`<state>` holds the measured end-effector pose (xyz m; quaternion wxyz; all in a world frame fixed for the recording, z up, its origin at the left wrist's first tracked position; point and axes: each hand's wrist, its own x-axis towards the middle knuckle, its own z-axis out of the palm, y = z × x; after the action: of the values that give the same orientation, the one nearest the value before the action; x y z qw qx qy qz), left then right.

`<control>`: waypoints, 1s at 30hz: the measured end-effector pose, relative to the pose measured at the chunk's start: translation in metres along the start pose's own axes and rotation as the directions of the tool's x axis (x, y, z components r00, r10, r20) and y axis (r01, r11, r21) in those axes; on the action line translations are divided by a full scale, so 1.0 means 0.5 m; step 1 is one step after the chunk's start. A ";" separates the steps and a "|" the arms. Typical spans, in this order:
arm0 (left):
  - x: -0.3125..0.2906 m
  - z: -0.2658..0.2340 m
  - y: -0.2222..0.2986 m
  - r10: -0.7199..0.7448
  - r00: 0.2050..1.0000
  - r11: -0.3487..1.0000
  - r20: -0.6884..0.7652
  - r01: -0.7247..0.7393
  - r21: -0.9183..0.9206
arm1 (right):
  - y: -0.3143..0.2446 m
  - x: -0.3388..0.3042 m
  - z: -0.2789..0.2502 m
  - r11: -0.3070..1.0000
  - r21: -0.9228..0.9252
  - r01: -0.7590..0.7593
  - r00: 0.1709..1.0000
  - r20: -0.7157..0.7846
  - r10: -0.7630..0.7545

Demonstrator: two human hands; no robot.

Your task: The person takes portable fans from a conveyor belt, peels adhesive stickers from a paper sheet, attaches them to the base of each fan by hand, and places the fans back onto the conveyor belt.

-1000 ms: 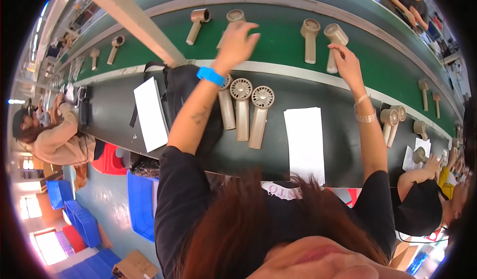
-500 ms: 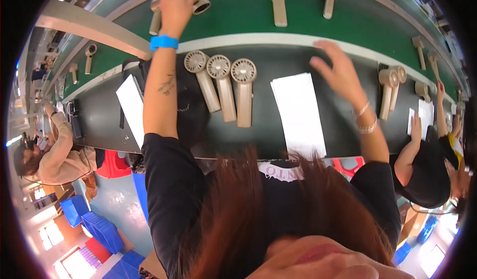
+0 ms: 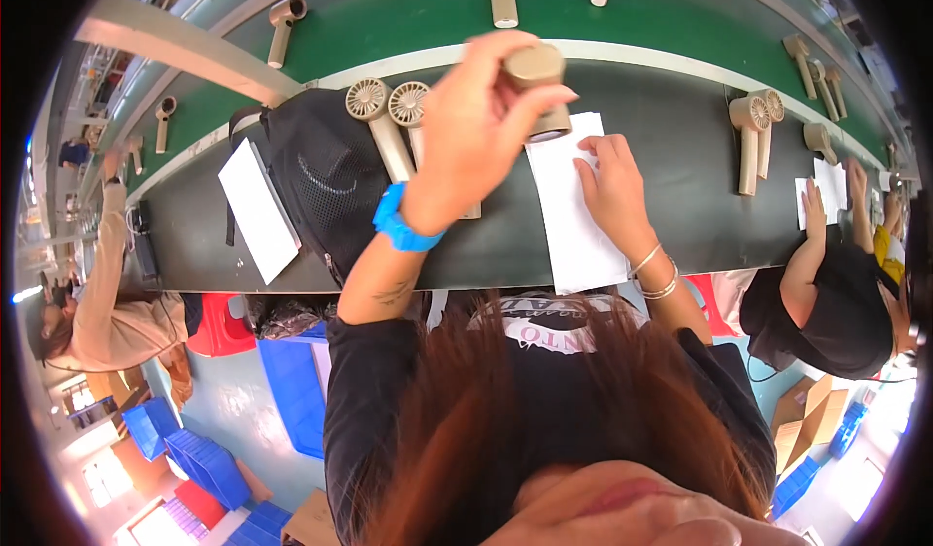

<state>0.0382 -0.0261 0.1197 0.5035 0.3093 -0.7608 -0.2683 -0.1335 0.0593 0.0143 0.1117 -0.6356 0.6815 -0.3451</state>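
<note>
My left hand (image 3: 471,123), a blue band on its wrist, is closed around a beige handheld fan (image 3: 537,66). The fan is tilted above the top end of a stack of white paper (image 3: 575,220). Fingers apart and slightly bent, my right hand (image 3: 614,181) rests on the right side of that paper. Left of the stack, more beige fans lie on the dark worktop: one (image 3: 367,100) is in plain sight, another (image 3: 407,105) partly so. My left hand and forearm cover most of a third, whose handle end shows.
Along the far side runs a green conveyor (image 3: 398,26) carrying spaced-out fans, behind a white rail (image 3: 641,58). A black mesh backpack (image 3: 326,172) and white papers (image 3: 258,213) lie on the left. Two fans (image 3: 750,113) stand to the right, near a co-worker's hand (image 3: 814,211).
My left hand has come from the conveyor to above the paper with a fan in it. My right hand has moved down onto the paper. Fans on the conveyor have shifted left.
</note>
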 end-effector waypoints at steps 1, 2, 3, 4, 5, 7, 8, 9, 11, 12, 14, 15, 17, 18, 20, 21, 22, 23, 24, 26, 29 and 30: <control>-0.011 0.021 -0.006 0.005 1.000 0.999 0.010 -0.005 -0.033 | 0.005 -0.002 0.005 1.000 0.001 0.014 1.000 0.008 -0.014; -0.017 0.041 -0.018 0.015 1.000 0.998 0.025 -0.013 -0.068 | 0.011 -0.001 0.008 1.000 -0.005 0.006 1.000 0.007 -0.006; -0.026 0.055 -0.032 0.006 0.999 0.999 0.035 -0.004 -0.048 | 0.010 0.002 0.013 1.000 -0.009 -0.003 1.000 0.005 0.003; -0.036 0.063 -0.044 0.014 0.999 0.999 0.053 -0.012 -0.052 | 0.007 0.005 0.016 1.000 -0.005 0.004 1.000 0.008 -0.004; -0.043 0.067 -0.042 -0.006 0.999 0.999 0.054 0.009 -0.050 | 0.004 0.004 0.012 1.000 -0.025 -0.016 0.999 0.030 0.017; -0.048 0.069 -0.041 -0.020 0.998 0.999 0.057 0.023 -0.047 | 0.000 0.006 0.006 0.998 -0.044 -0.035 0.998 0.045 0.037; -0.052 0.068 -0.046 -0.052 0.998 0.997 0.042 0.055 -0.058 | -0.004 0.006 0.008 0.999 0.001 -0.035 0.999 0.014 0.035; -0.054 0.067 -0.050 -0.084 0.996 0.994 0.028 0.086 -0.071 | -0.007 0.005 0.009 0.998 0.046 -0.035 0.999 -0.018 0.035; -0.053 0.068 -0.049 -0.062 0.998 0.996 0.015 0.062 -0.064 | -0.006 0.008 0.009 0.999 -0.005 -0.033 0.999 0.015 0.033; -0.052 0.069 -0.049 -0.034 0.999 0.998 -0.002 0.034 -0.055 | -0.006 0.009 0.009 0.998 -0.055 -0.025 0.999 0.046 0.028; -0.055 0.073 -0.051 -0.034 0.999 0.997 0.005 0.034 -0.072 | -0.007 0.009 0.003 0.998 -0.052 -0.038 0.997 0.066 0.042; -0.057 0.074 -0.052 -0.031 0.999 0.996 0.008 0.032 -0.087 | -0.007 0.010 -0.001 0.998 -0.049 -0.047 0.995 0.085 0.051; -0.057 0.070 -0.050 -0.016 0.999 0.996 0.033 0.019 -0.090 | 0.004 0.011 -0.020 0.997 0.077 -0.030 0.996 0.080 0.024; -0.057 0.069 -0.047 0.001 0.998 0.996 0.057 0.004 -0.094 | 0.009 0.012 -0.032 0.980 0.200 -0.010 0.997 0.071 -0.004; -0.064 0.071 -0.038 -0.076 0.994 0.978 0.080 0.089 -0.187 | 0.005 0.009 -0.061 0.921 0.378 -0.091 0.996 0.056 0.075; -0.071 0.072 -0.033 -0.154 0.982 0.946 0.106 0.178 -0.272 | -0.002 0.005 -0.077 0.823 0.544 -0.161 0.986 0.060 0.153; -0.074 0.070 -0.026 -0.157 0.981 0.944 0.113 0.182 -0.273 | -0.016 0.003 -0.097 0.822 0.544 -0.167 0.985 0.060 0.160; -0.076 0.066 -0.016 -0.226 0.958 0.888 0.177 0.277 -0.366 | -0.037 -0.002 -0.121 0.774 0.619 -0.130 0.989 0.021 0.149; -0.081 0.062 -0.010 -0.289 0.926 0.817 0.241 0.370 -0.442 | -0.058 -0.004 -0.140 0.718 0.691 -0.087 0.991 -0.016 0.136; -0.093 0.066 0.001 -0.309 0.914 0.775 0.264 0.403 -0.488 | -0.093 -0.010 -0.164 0.700 0.712 -0.055 0.993 -0.031 0.110; -0.106 0.072 0.009 -0.305 0.897 0.703 0.321 0.439 -0.560 | -0.121 -0.023 -0.173 0.643 0.765 -0.021 0.994 -0.056 0.098; -0.110 0.074 0.009 -0.285 0.893 0.678 0.350 0.445 -0.585 | -0.122 -0.024 -0.173 0.645 0.764 -0.025 0.993 -0.058 0.107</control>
<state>0.0195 0.0212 0.0769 0.4230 0.2279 -0.5942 -0.6451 -0.1343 0.1019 0.1118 0.3473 -0.4870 0.5007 -0.6257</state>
